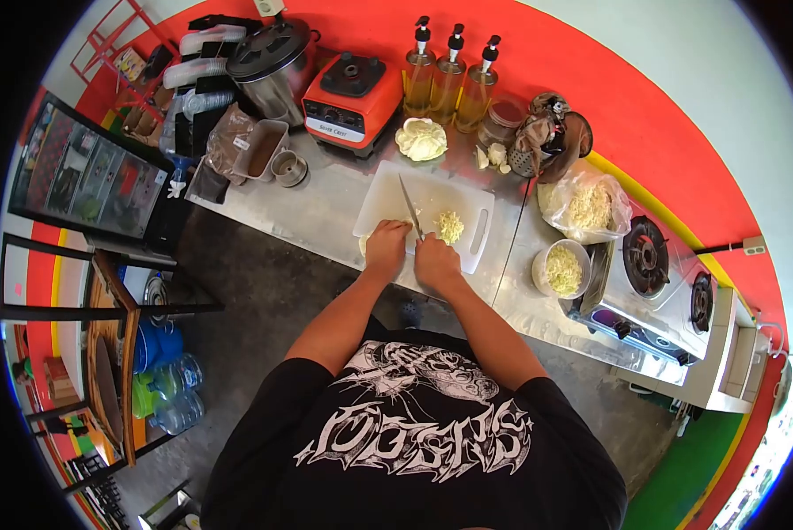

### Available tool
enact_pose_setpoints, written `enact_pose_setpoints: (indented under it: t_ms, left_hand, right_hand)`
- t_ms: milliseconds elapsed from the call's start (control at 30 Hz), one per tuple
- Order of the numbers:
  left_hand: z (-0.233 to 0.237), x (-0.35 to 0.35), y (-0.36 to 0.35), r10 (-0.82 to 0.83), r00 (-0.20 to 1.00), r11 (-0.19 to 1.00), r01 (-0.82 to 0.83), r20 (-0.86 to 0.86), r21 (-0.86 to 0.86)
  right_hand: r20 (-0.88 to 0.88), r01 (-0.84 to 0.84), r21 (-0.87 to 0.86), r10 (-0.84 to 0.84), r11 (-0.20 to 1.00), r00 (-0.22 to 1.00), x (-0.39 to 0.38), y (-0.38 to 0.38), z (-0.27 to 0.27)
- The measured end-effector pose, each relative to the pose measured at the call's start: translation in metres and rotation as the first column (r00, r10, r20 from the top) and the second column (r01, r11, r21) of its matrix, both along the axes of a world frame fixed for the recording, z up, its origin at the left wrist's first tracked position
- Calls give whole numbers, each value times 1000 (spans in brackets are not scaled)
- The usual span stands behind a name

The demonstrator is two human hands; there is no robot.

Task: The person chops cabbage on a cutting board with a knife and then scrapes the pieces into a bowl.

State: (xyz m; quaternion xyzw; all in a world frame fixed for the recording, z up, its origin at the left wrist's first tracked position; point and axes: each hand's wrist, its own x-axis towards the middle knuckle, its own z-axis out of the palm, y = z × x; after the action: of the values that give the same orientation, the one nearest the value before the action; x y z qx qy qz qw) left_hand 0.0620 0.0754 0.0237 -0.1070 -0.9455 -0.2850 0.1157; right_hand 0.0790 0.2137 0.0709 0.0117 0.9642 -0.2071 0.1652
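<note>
At centre, our right fingers (425,242) grip the stiff-looking knife (409,202), best held by its handle; our left fingers (399,227) curl, on what we cannot tell.

- Widest open stretch: bare metal surface (330,193) between metal cup (288,169) and cutting board (469,193); low pass possible.
- Narrower lane right of board, up to white bowl (545,276); plastic bag (584,208) bulges in behind bowl.
- On board: knife blade (407,196) slants away from hands, splits the far half; open board either side of it.
- Shredded pile (449,227) blocks right of blade, near right hand (437,261).
- Straight back from board: cabbage head (421,140), then tall pump bottles (447,81).
- Back left: red blender base (348,99), tall pot (274,75).
- Far right: stove (648,287) with raised burner grates.
</note>
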Motion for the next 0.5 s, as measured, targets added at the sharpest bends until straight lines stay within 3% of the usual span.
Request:
enact_pose_setpoints:
  t_ms: [100, 167, 500]
  left_hand:
    - [-1, -10, -1, 18, 1000, 1000, -18, -5, 8]
    - [0, -8, 2, 30, 1000, 999, -30, -4, 21]
    - [1, -10, 2, 51, 998, 998, -52, 26, 41]
  right_hand:
    - [17, -76, 3, 76, 997, 997, -5, 2, 7]
    - [38, -15, 36, 14, 999, 999, 8, 1, 4]
    - [33, -39, 1, 39, 999, 999, -12, 0, 7]
